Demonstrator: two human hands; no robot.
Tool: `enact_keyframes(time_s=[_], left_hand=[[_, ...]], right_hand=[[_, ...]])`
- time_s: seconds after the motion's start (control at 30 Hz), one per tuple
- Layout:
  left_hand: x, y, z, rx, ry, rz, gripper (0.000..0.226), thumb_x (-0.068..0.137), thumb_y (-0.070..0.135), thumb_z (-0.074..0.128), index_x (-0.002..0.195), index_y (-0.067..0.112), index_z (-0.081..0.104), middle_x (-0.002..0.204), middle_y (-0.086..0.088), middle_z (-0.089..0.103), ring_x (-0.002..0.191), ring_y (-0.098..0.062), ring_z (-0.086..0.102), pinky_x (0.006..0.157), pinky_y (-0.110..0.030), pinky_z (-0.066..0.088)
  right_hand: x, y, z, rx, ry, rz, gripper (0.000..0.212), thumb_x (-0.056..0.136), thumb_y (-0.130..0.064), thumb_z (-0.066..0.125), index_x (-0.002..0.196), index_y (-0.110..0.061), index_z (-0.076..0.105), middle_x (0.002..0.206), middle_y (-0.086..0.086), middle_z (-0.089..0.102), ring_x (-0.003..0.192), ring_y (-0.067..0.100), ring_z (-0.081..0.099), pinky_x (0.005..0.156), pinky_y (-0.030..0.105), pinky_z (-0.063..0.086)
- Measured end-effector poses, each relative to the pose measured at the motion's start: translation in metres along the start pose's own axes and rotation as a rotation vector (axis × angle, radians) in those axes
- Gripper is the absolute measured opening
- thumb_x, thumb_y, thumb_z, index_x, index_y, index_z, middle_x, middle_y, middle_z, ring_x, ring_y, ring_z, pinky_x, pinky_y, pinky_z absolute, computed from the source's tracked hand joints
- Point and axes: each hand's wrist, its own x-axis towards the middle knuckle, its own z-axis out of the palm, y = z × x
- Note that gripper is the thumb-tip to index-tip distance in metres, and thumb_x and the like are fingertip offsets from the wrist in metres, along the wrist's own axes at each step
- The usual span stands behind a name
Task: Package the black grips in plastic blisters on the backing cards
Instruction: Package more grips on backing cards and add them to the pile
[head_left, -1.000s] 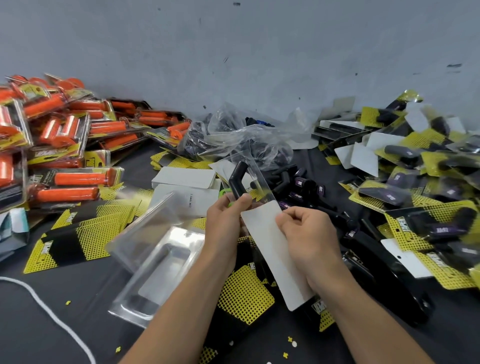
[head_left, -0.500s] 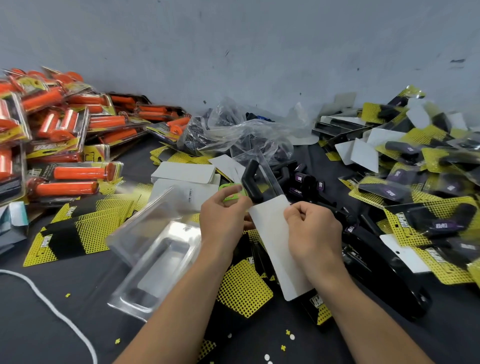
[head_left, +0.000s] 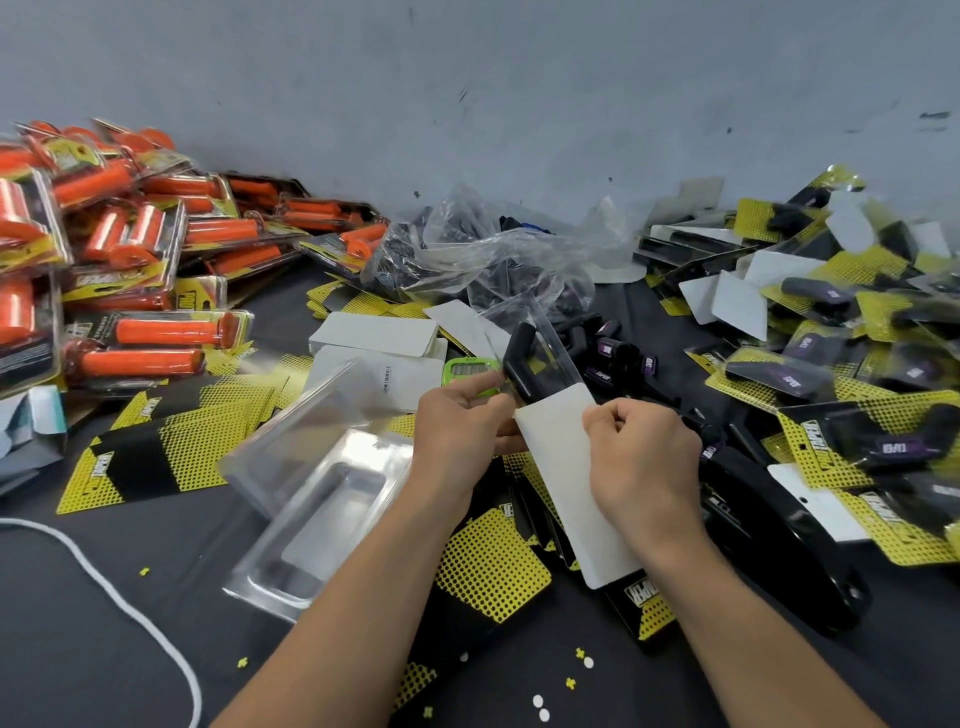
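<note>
The dark grey tabletop (head_left: 104, 597) carries everything: a heap of finished black-and-yellow packs (head_left: 831, 374) on the right, a stack of empty clear plastic blister trays (head_left: 311, 499) on the left. Over the middle, both hands hold one pack in the air, probably so the white-backed rectangular backing card (head_left: 566, 483) can slide into its clear blister (head_left: 550, 348). The right hand (head_left: 641, 462) pinches the card's edge with curled fingers; the left hand (head_left: 460, 431) pinches the blister's lower corner, steadying it. The black angled rubber grip (head_left: 519, 358) sits inside that blister, above the card
</note>
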Motion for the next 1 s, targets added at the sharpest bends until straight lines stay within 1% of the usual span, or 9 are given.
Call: enact_keyframes(time_s=[0.13, 0.33, 0.4, 0.5, 0.6, 0.67, 0.77, 0.9, 1.0], left_hand=[[0.001, -0.005, 0.0, 0.072, 0.035, 0.03, 0.049, 0.082, -0.007, 0.063, 0.129, 0.004, 0.068, 0.095, -0.007, 0.081, 0.081, -0.026, 0.08, 0.064, -0.035, 0.064], [0.001, -0.005, -0.002, 0.278, 0.086, 0.099, 0.08, 0.062, 0.019, 0.064, 0.142, 0.022, 0.062, 0.095, 0.006, 0.081, 0.08, -0.018, 0.078, 0.077, -0.046, 0.065], [-0.002, -0.003, -0.002, 0.31, 0.093, 0.126, 0.083, 0.062, 0.02, 0.064, 0.144, 0.028, 0.06, 0.098, 0.007, 0.08, 0.078, -0.012, 0.076, 0.075, -0.039, 0.065], [-0.006, 0.0, -0.002, 0.369, 0.107, 0.163, 0.085, 0.067, 0.017, 0.069, 0.148, 0.036, 0.054, 0.101, 0.01, 0.079, 0.071, 0.0, 0.072, 0.061, -0.017, 0.057], [-0.008, 0.002, -0.001, 0.339, 0.093, 0.154, 0.09, 0.066, 0.019, 0.068, 0.151, 0.04, 0.049, 0.1, 0.012, 0.079, 0.065, -0.005, 0.071, 0.061, -0.024, 0.057], [-0.009, 0.002, 0.0, 0.334, 0.05, 0.144, 0.095, 0.062, 0.02, 0.067, 0.152, 0.043, 0.046, 0.103, 0.011, 0.079, 0.066, -0.007, 0.072, 0.066, -0.031, 0.06], [-0.01, -0.001, 0.003, 0.382, -0.028, 0.166, 0.099, 0.061, 0.02, 0.068, 0.153, 0.046, 0.043, 0.101, 0.011, 0.08, 0.075, -0.007, 0.075, 0.074, -0.034, 0.064], [-0.009, -0.004, 0.004, 0.338, -0.079, 0.145, 0.085, 0.066, 0.017, 0.072, 0.146, 0.039, 0.054, 0.093, 0.013, 0.081, 0.079, -0.012, 0.078, 0.068, -0.034, 0.065], [-0.008, -0.002, 0.005, 0.21, -0.018, 0.12, 0.047, 0.08, 0.007, 0.079, 0.124, 0.022, 0.07, 0.087, 0.006, 0.081, 0.073, -0.018, 0.079, 0.056, -0.032, 0.062]], right_hand=[[-0.001, -0.002, 0.0, -0.061, 0.024, -0.049, 0.043, 0.102, -0.035, 0.058, 0.063, -0.015, 0.059, 0.058, -0.001, 0.06, 0.058, 0.012, 0.053, 0.049, 0.025, 0.032], [-0.007, -0.003, 0.002, -0.023, 0.026, -0.084, 0.05, 0.099, -0.041, 0.058, 0.062, -0.007, 0.056, 0.052, 0.004, 0.057, 0.058, 0.025, 0.055, 0.052, 0.037, 0.032], [-0.006, -0.002, 0.001, 0.056, -0.054, -0.095, 0.039, 0.094, -0.039, 0.063, 0.068, -0.01, 0.059, 0.056, 0.003, 0.061, 0.061, 0.024, 0.058, 0.053, 0.037, 0.041], [-0.005, -0.002, -0.001, 0.147, -0.25, -0.094, 0.008, 0.084, -0.028, 0.069, 0.083, -0.023, 0.064, 0.069, -0.009, 0.073, 0.064, 0.011, 0.065, 0.057, 0.031, 0.052], [-0.001, 0.001, -0.002, 0.194, -0.267, -0.055, 0.002, 0.084, -0.024, 0.069, 0.084, -0.023, 0.068, 0.07, -0.006, 0.075, 0.066, 0.017, 0.07, 0.062, 0.04, 0.059], [0.001, 0.002, -0.002, 0.226, -0.23, -0.024, 0.012, 0.086, -0.028, 0.072, 0.077, -0.02, 0.071, 0.068, -0.004, 0.075, 0.067, 0.023, 0.071, 0.064, 0.045, 0.06], [0.004, 0.002, -0.002, 0.167, -0.157, -0.008, 0.034, 0.089, -0.038, 0.071, 0.065, -0.015, 0.068, 0.061, 0.0, 0.07, 0.063, 0.022, 0.068, 0.057, 0.042, 0.057], [0.002, 0.002, -0.003, 0.048, -0.06, -0.023, 0.055, 0.09, -0.054, 0.067, 0.054, -0.013, 0.059, 0.054, 0.0, 0.063, 0.056, 0.02, 0.062, 0.047, 0.03, 0.04], [0.006, 0.003, -0.009, 0.138, -0.219, 0.041, 0.044, 0.088, -0.054, 0.071, 0.065, -0.017, 0.07, 0.065, -0.002, 0.072, 0.064, 0.019, 0.069, 0.054, 0.033, 0.052]])
